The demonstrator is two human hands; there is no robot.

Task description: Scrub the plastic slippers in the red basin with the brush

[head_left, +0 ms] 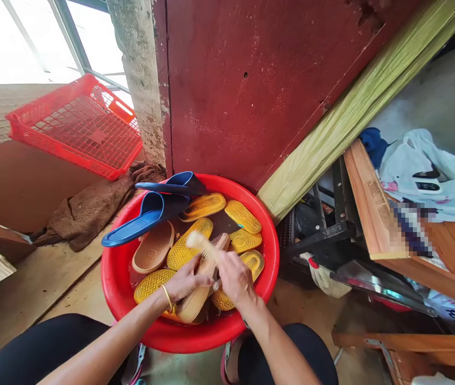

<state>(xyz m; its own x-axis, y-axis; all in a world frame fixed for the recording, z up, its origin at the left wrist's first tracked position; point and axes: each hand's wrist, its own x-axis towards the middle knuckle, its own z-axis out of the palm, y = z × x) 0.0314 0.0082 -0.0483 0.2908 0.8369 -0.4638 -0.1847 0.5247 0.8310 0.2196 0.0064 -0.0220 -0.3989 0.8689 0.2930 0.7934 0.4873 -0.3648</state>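
Observation:
My left hand (185, 280) grips a tan slipper (195, 299) near the front of a red plastic basin (179, 342). My right hand (235, 278) is shut on a wooden scrubbing brush (207, 249), whose pale bristles point up and left, just above the slipper. Several yellow slippers (203, 207) lie in the basin with their ridged soles up. Another tan slipper (153, 247) rests at the left of the basin. Two blue slide sandals (145, 216) lean over the far rim. The basin's contents look wet, and the water level is hidden.
A tilted red plastic crate (78, 125) and a brown cloth (94, 208) lie left of the basin. A dark red metal panel (243, 80) rises behind it. To the right are a black metal stand (319, 224), a wooden board (371, 214) and a white plastic bag (423, 176).

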